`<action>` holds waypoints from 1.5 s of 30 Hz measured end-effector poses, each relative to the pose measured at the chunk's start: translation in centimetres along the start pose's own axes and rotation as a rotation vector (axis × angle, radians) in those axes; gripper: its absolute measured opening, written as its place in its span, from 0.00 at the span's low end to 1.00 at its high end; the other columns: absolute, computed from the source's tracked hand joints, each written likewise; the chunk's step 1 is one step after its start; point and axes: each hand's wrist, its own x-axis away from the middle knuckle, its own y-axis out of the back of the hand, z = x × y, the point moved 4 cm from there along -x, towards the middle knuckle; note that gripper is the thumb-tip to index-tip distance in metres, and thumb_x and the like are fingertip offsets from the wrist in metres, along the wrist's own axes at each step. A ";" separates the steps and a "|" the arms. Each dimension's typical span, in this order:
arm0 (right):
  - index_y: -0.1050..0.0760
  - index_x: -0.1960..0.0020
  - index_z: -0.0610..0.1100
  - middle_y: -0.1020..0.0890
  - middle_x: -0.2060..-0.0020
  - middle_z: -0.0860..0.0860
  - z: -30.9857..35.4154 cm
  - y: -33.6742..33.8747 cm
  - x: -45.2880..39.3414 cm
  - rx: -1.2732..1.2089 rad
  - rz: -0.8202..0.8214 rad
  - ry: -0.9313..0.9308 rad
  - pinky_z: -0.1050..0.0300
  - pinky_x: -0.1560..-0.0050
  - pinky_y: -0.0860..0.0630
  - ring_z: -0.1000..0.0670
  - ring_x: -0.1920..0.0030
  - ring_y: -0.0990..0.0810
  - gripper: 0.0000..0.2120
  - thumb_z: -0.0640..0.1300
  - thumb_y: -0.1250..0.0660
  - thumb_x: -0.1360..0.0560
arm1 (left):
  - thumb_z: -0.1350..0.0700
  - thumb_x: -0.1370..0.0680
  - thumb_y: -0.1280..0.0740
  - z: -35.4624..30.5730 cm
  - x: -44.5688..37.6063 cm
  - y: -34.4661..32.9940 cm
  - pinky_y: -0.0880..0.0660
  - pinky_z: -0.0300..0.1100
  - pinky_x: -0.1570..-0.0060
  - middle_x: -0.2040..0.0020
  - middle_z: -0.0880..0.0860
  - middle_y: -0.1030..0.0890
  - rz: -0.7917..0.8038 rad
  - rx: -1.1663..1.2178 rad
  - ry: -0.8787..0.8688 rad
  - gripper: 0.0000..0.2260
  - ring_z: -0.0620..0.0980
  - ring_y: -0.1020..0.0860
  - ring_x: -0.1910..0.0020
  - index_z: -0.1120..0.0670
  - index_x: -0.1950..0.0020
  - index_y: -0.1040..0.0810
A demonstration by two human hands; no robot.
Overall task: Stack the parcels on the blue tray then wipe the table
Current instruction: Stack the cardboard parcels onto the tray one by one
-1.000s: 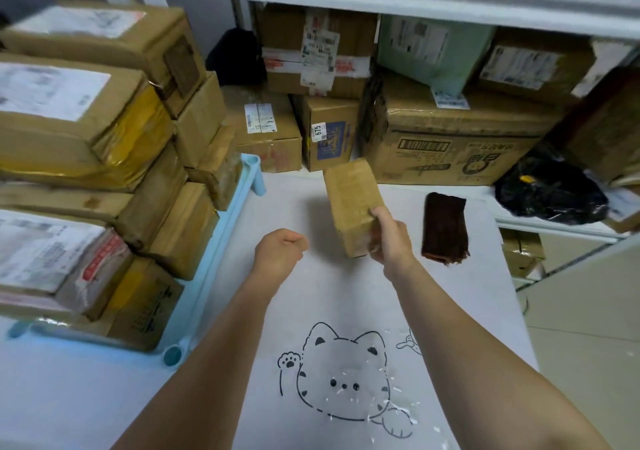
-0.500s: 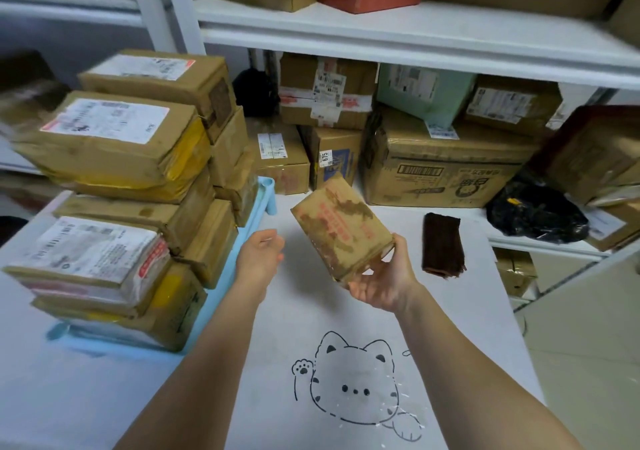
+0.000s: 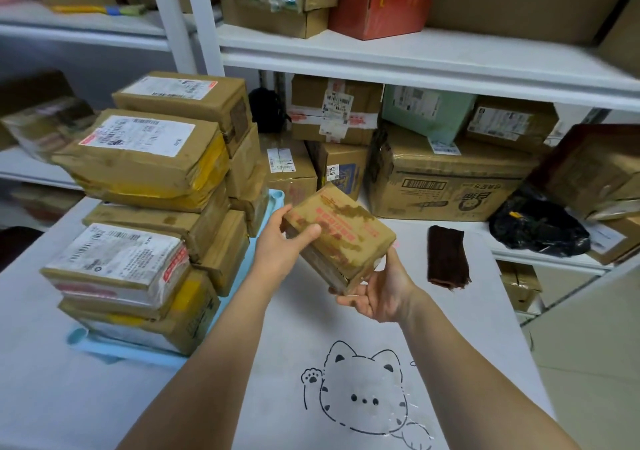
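Observation:
A small brown parcel point(image 3: 341, 231) with red print is held in the air above the white table point(image 3: 346, 328), tilted. My left hand point(image 3: 280, 247) grips its left end, thumb on top. My right hand point(image 3: 379, 292) supports its lower right corner from below. To the left, several brown taped parcels point(image 3: 145, 159) are stacked high on the blue tray point(image 3: 138, 351), whose far corner point(image 3: 277, 195) shows behind the held parcel. A dark brown folded cloth point(image 3: 446, 257) lies on the table to the right of my hands.
A white shelf unit point(image 3: 415, 58) stands behind the table, packed with cardboard boxes point(image 3: 440, 179). A black bag point(image 3: 540, 228) lies on the lower shelf at right. The tablecloth bears a cat drawing point(image 3: 360, 394) near me. Floor shows at far right.
My left hand has opened from a fist and taken hold of the parcel's left end. The parcel turned flat-side up and rose slightly. The view tilted upward.

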 end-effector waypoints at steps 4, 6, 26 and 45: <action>0.19 0.54 0.41 0.15 0.65 0.43 0.1 0.7 0.3 0.117 -0.101 0.007 0.69 0.78 0.31 0.44 0.72 0.17 0.41 0.73 0.56 0.29 | 0.49 0.21 0.37 -0.5 -0.4 1.0 0.29 0.43 0.38 0.37 0.53 0.24 -0.039 -0.050 0.013 0.18 0.50 0.26 0.37 0.53 0.33 0.28; 0.21 0.68 0.43 0.19 0.74 0.47 0.3 0.7 0.8 0.138 -0.153 0.047 0.69 0.76 0.37 0.48 0.78 0.21 0.36 0.67 0.55 0.26 | 0.49 0.19 0.41 -0.6 -0.4 1.5 0.28 0.46 0.39 0.41 0.52 0.21 -0.045 -0.059 0.026 0.13 0.51 0.25 0.39 0.52 0.39 0.24; 0.25 0.58 0.46 0.24 0.78 0.49 0.8 -0.2 1.3 0.211 -0.321 0.132 0.69 0.81 0.38 0.55 0.81 0.33 0.18 0.57 0.46 0.22 | 0.54 0.22 0.34 0.8 0.4 3.8 0.27 0.45 0.50 0.48 0.49 0.20 -0.035 0.209 0.134 0.12 0.46 0.23 0.50 0.52 0.38 0.25; 0.26 0.59 0.44 0.19 0.66 0.44 3.6 -2.6 3.1 0.237 -0.334 0.446 0.65 0.78 0.35 0.46 0.70 0.23 0.15 0.48 0.48 0.21 | 0.43 0.26 0.32 1.5 1.1 3.3 0.30 0.43 0.45 0.48 0.49 0.18 0.214 -0.003 0.119 0.16 0.46 0.22 0.49 0.43 0.39 0.26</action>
